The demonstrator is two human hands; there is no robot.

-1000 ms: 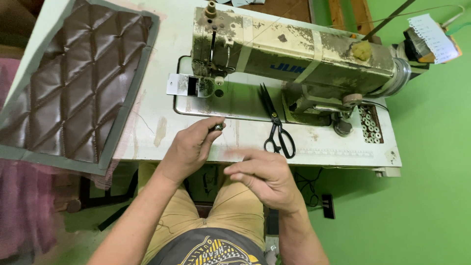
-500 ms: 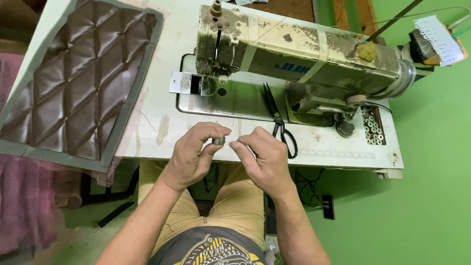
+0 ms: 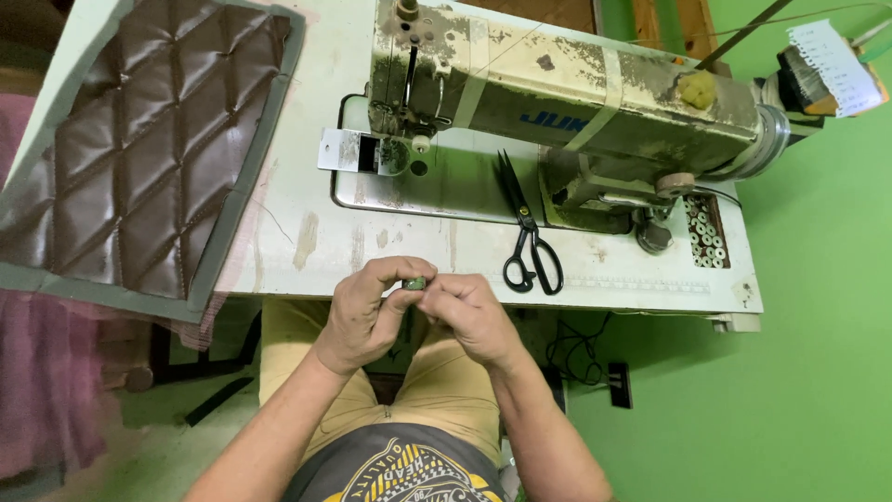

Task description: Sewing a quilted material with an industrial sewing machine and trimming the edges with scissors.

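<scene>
Left hand (image 3: 364, 311) and right hand (image 3: 467, 314), lower centre: both pinch one small bobbin (image 3: 414, 283) at the bench (image 3: 307, 232) edge. Step in hand, by appearance: handling the bobbin. Scissors (image 3: 528, 244) and sewing machine (image 3: 567, 102) lie above, untouched.

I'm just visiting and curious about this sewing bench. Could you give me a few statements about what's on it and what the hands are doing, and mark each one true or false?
1. Both hands, the left hand and the right hand, meet at a small greenish metal piece pinched between them. True.
2. The black-handled scissors are in the right hand. False: they lie on the white sewing table, untouched, in front of the worn cream sewing machine.
3. A brown quilted leather-like panel with a grey border lies at the table's left end. True.
4. The quilted panel sits under the machine's needle. False: it lies well to the left of the machine.
5. The scissors are wide open. False: the blades are closed.
</scene>
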